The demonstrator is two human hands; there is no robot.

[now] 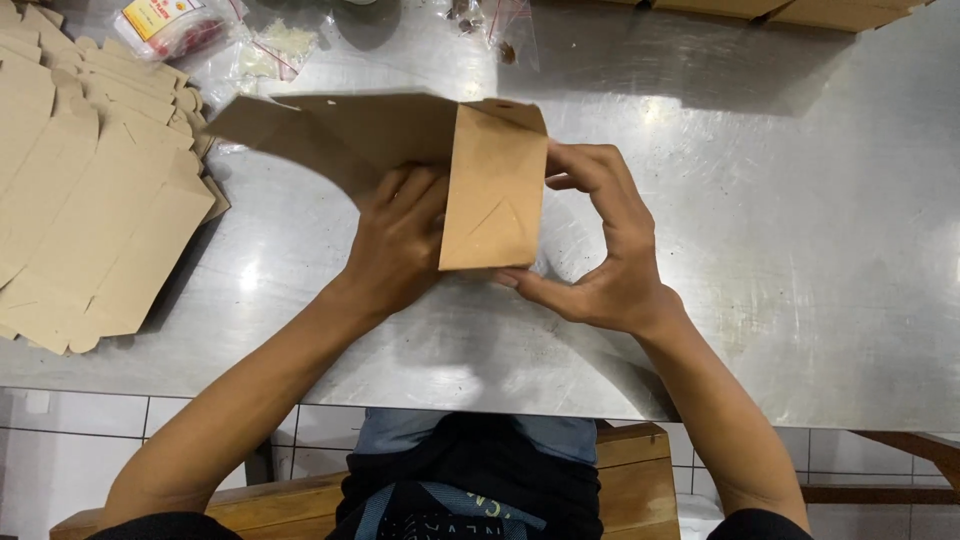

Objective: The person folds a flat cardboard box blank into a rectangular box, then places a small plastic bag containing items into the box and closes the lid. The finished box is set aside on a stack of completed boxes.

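A brown cardboard box blank (492,190), partly folded, is held above the steel table (780,220). One panel stands up facing me and a wide flap (330,130) spreads out to the left. My left hand (395,245) presses against the inner side of the folded panel from the left. My right hand (600,250) grips the panel's right edge, thumb at the bottom corner and fingers curled at the top.
A fanned stack of flat brown box blanks (85,190) lies at the table's left. Small clear plastic bags (215,35) with contents lie at the back left, another bag (500,25) at the back middle. More cardboard (800,10) lines the far edge. A wooden bench (630,480) is below.
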